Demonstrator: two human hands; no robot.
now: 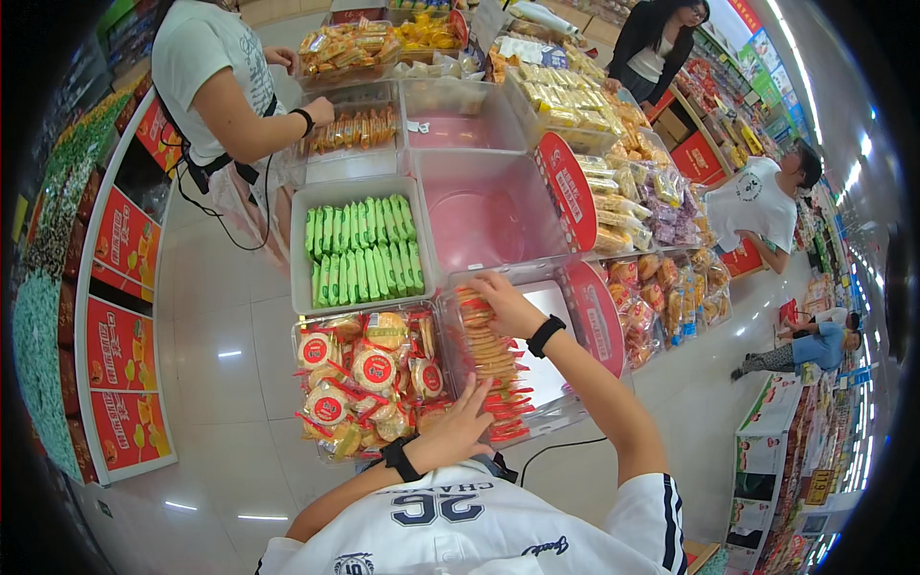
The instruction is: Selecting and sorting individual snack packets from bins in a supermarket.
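A row of round wrapped biscuits (491, 345) stands on edge along the left side of a clear plastic bin (444, 316) in front of me. At the far end of that row, my right hand (507, 305) curls its fingers over several packs. My left hand (456, 425) reaches across the near left rim, fingers spread, with the fingertips against the nearer packs. Both wrists wear black bands. A white panel (546, 323) shows in the bin beside the row. Left of it, another clear bin holds loose wrapped round biscuits (374, 370) with red labels.
Beyond lies a bin of green-wrapped snacks (365, 248) in two rows, beside a pink-bottomed bin (481, 223). Red sign boards (568, 190) rise at the right. A person (223, 93) stands at far left, one hand near another bin. A black cable (557, 447) runs near my waist.
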